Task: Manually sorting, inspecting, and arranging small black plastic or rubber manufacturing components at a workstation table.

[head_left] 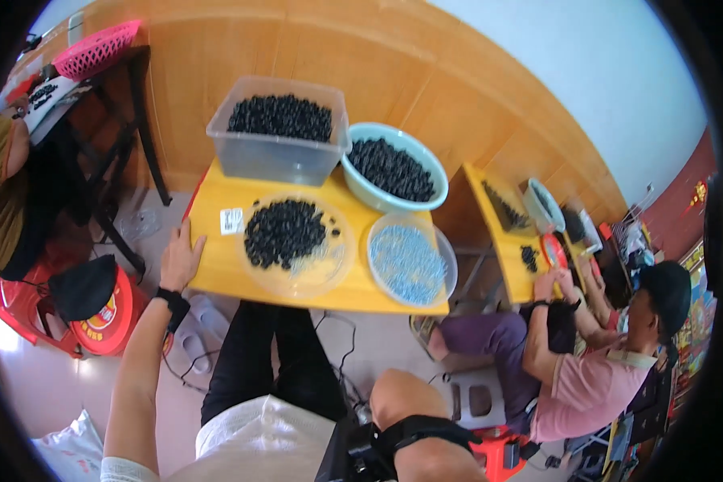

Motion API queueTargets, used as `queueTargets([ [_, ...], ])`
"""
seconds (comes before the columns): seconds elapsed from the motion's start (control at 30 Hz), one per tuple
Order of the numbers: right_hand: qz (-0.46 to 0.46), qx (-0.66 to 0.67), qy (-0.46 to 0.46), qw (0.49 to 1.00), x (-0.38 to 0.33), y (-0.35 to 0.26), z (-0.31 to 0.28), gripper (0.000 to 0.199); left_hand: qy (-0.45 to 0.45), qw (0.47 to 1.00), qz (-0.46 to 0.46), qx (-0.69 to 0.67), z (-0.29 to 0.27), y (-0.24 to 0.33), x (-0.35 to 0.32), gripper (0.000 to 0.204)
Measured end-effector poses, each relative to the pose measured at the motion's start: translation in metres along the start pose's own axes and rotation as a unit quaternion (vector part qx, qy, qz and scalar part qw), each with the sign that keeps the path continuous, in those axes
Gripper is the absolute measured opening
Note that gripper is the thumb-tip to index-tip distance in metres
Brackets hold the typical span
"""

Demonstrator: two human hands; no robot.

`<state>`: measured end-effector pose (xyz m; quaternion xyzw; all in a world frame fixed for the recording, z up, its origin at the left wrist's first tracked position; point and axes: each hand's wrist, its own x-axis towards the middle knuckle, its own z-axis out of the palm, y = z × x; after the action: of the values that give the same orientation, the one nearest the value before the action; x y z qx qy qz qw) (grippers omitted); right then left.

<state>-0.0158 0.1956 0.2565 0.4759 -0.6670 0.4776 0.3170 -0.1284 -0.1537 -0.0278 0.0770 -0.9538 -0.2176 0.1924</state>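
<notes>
My left hand (181, 259) rests on the left edge of a small yellow table (217, 269), fingers closed over the edge. My right hand is out of sight; only its forearm with a black strap (416, 430) shows at the bottom. On the table lie a clear plate of small black pieces (285, 233), a clear bowl of pale blue pieces (410, 263), a teal bowl of black pieces (394, 169) and a clear bin of black pieces (279, 120).
A person in a pink shirt (594, 377) works at a second yellow table (506, 241) on the right. A red stool with a black cap (96, 309) stands at left, near another seated person (4, 193). A pink basket (96, 48) sits on a dark table.
</notes>
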Motion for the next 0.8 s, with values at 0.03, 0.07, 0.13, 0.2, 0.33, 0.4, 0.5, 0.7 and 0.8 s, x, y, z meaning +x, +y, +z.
queueTargets([
  [0.03, -0.015, -0.003, -0.004, 1.000, 0.008, 0.002, -0.004, 0.014, 0.006, 1.000, 0.001, -0.003, 0.001, 0.001, 0.000, 0.054],
  [0.07, -0.021, -0.003, -0.007, 1.000, 0.012, 0.001, -0.005, 0.014, 0.004, 1.000, 0.000, -0.002, 0.001, 0.001, -0.004, 0.054],
  [0.13, -0.029, -0.001, -0.010, 1.000, 0.017, 0.002, -0.009, 0.013, -0.006, 1.000, -0.014, -0.005, -0.003, 0.011, 0.000, 0.054],
  [0.2, -0.020, 0.009, 0.001, 1.000, 0.013, 0.002, 0.005, 0.013, -0.031, 0.999, -0.027, 0.010, -0.009, 0.004, -0.001, 0.054],
  [0.33, -0.009, 0.026, 0.005, 1.000, 0.007, 0.001, 0.009, 0.012, -0.009, 1.000, -0.015, -0.021, -0.007, 0.020, 0.004, 0.053],
  [0.4, -0.010, 0.035, 0.014, 0.999, 0.006, 0.008, 0.008, 0.012, 0.000, 1.000, -0.002, 0.004, -0.003, 0.015, 0.001, 0.052],
  [0.5, -0.002, 0.048, 0.035, 0.998, 0.000, 0.010, 0.021, 0.011, -0.030, 0.999, -0.028, 0.001, -0.007, 0.010, 0.001, 0.053],
  [0.7, 0.017, 0.085, 0.041, 0.995, -0.010, 0.006, 0.034, 0.010, -0.006, 1.000, -0.007, -0.005, -0.004, 0.013, 0.002, 0.053],
  [0.8, 0.010, 0.088, 0.049, 0.995, -0.010, 0.008, 0.036, 0.010, -0.003, 1.000, 0.002, -0.017, -0.005, 0.008, 0.006, 0.054],
])
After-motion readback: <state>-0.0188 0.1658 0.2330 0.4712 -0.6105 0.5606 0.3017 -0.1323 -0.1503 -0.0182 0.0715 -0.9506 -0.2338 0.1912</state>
